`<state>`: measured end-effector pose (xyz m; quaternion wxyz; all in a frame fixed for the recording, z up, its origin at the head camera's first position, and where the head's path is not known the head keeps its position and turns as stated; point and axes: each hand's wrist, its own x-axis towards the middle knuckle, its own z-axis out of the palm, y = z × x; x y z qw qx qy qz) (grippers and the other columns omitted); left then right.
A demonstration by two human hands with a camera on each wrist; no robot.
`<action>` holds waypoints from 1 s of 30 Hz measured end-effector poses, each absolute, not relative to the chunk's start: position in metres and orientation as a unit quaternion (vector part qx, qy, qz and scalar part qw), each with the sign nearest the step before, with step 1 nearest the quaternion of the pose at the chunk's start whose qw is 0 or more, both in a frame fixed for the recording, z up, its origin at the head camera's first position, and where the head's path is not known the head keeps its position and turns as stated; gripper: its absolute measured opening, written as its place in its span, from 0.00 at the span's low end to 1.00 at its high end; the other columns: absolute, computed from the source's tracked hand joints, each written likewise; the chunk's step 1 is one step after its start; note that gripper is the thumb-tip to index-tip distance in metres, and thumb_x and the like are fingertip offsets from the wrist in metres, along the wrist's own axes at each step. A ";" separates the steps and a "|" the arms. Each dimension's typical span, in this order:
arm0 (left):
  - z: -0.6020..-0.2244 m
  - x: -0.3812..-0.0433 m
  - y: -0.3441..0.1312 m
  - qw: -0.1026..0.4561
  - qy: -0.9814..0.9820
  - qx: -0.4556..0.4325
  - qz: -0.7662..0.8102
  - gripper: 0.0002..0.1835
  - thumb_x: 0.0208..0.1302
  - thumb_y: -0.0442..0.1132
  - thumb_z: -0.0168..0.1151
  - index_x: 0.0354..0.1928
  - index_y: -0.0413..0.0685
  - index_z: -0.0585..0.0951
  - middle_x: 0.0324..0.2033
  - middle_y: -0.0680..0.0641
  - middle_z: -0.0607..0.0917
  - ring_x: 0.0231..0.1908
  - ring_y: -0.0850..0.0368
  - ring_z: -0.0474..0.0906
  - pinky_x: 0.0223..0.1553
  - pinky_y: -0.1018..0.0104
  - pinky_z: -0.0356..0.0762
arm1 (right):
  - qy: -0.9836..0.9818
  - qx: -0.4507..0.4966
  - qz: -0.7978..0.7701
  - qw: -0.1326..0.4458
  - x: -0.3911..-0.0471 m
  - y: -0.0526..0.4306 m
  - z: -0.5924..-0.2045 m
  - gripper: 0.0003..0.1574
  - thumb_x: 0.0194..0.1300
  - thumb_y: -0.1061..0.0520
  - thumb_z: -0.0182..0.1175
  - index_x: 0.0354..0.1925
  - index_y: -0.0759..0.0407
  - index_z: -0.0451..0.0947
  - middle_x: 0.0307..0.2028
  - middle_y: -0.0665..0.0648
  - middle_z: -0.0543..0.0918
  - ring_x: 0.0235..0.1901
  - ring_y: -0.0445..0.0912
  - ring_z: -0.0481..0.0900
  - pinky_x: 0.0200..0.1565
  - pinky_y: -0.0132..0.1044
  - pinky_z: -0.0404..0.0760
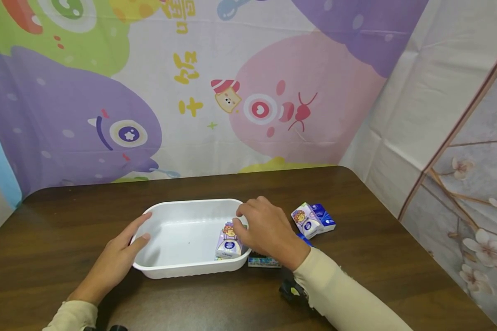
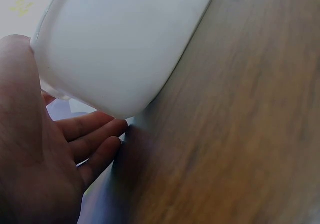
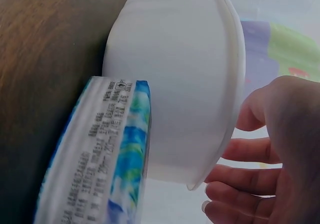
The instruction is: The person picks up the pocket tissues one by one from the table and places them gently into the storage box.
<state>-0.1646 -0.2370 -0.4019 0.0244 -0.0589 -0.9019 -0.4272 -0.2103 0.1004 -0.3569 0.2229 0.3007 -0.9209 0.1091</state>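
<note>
A white plastic tray (image 1: 190,271) stands on the table. My left hand (image 1: 118,255) holds its left end, thumb over the rim and the other fingers (image 2: 97,134) along the outer wall. Over the right rim is my right hand (image 1: 269,227), its fingers (image 3: 250,179) bent loosely and nothing visible between them. Just below that hand, a purple-and-white tissue pack (image 1: 229,243) with a cartoon print lies inside the tray at the right end. Something green shows under this pack's near edge. Outside the tray, below my right wrist, lies a blue-green tissue pack (image 3: 132,154), partly hidden.
Farther right, a purple tissue pack (image 1: 305,220) leans on a blue one (image 1: 324,218). A blue corner (image 1: 304,239) peeks out behind my right wrist. The brown wooden table (image 1: 182,303) meets a cartoon-printed cloth (image 1: 190,138) at the back. A dark object (image 1: 291,292) is by the right sleeve.
</note>
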 end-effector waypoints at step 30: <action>-0.402 -0.165 -0.238 0.015 -0.902 -0.053 -0.428 0.32 0.78 0.54 0.48 0.79 0.61 0.57 0.75 0.35 0.57 0.72 0.30 0.52 0.62 0.27 0.55 | -0.942 0.252 0.120 0.188 -0.221 0.112 -0.352 0.15 0.68 0.46 0.60 0.41 0.52 0.87 0.37 0.49 0.87 0.35 0.43 0.76 0.30 0.34 0.77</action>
